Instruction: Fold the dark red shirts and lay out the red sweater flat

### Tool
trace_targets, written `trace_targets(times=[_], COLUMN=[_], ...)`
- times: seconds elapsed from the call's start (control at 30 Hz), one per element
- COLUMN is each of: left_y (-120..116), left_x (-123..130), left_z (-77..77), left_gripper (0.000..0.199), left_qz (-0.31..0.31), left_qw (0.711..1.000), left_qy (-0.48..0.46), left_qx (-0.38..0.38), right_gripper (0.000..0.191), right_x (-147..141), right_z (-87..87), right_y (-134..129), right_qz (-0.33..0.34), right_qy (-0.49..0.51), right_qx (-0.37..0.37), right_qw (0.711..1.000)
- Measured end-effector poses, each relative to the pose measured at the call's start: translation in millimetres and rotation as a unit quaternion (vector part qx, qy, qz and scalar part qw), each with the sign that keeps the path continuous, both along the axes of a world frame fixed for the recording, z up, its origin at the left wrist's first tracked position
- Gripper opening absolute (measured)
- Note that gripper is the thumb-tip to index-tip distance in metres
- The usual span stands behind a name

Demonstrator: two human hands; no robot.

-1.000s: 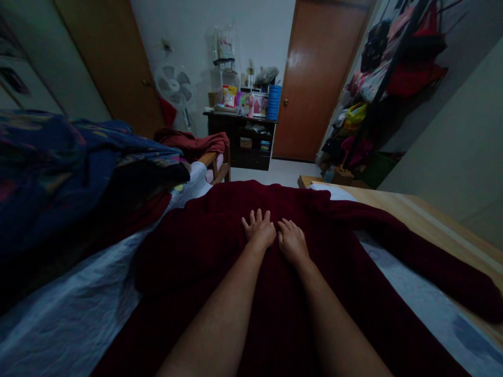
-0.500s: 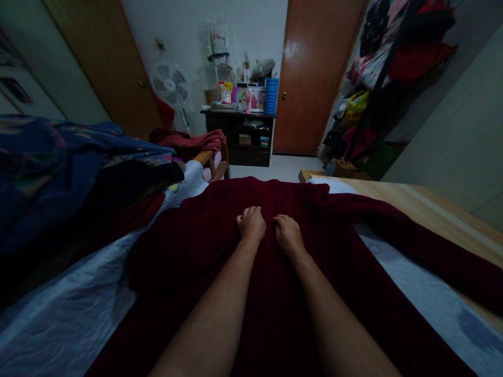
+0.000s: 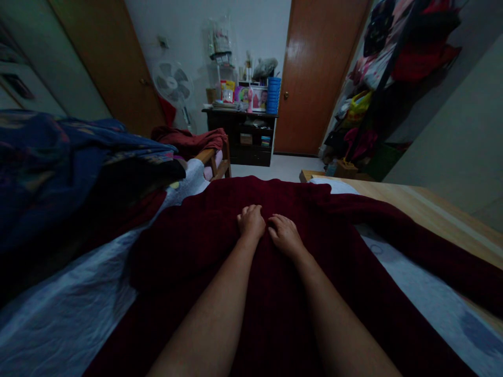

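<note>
A dark maroon long-sleeved garment lies spread over the bed in front of me. Its right sleeve stretches out to the right, while the left side looks folded inward. My left hand rests on the garment's upper middle, its fingers curled into the cloth. Close beside it, my right hand bends its fingers onto the same fabric. A small gap separates the two hands. The fingertips are partly hidden in the dim light.
Piled clothes lie at the left on a pale patterned bedsheet. A wooden board runs along the right side. Beyond the bed stand a fan, a dark cabinet and a door. Bags hang at the right.
My right hand has shifted slightly left, nearer to my left hand. The left hand and the garment stay almost where they were.
</note>
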State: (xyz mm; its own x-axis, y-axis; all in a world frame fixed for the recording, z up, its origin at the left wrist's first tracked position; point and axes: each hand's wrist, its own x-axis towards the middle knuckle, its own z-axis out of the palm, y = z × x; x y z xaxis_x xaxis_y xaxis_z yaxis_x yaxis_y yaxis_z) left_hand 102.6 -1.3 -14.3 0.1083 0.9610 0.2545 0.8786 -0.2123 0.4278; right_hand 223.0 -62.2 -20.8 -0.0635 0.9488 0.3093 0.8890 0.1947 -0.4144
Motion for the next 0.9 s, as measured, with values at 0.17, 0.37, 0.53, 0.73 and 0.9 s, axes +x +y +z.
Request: trace_targets(times=[0.17,0.37,0.53,0.73,0.9], left_y=[1.0,3.7,5.4,5.9,5.6], left_x=[1.1,5.5,6.2,5.8,5.1], left_z=[0.2,0.0,-2.2,-3.0,-3.1], left_gripper=[0.036,0.037,0.037,0.042,0.044], left_qz=[-0.012,-0.122,-0.149,-0.147,-0.141], left_qw=[1.000,0.991,0.989,0.989,0.990], left_qy=[-0.015,-0.049,-0.027,0.006,0.024], left_qx=[-0.002,0.019,0.002,-0.019,-0.022], right_gripper=[0.017,0.023,0.027,0.028,0.027], right_x=[2.3,5.3,6.5,4.1,3.8], right_z=[2.1,0.2,0.1,1.5,1.2], right_y=[1.9,6.5,8.0,6.4,6.3], right_qz=[0.013,0.000,-0.014,-0.027,-0.026], right_qy=[0.054,0.107,0.123,0.100,0.095], right_qx=[0.021,0.014,0.002,-0.008,-0.003], right_qw=[0.998,0.994,0.992,0.995,0.995])
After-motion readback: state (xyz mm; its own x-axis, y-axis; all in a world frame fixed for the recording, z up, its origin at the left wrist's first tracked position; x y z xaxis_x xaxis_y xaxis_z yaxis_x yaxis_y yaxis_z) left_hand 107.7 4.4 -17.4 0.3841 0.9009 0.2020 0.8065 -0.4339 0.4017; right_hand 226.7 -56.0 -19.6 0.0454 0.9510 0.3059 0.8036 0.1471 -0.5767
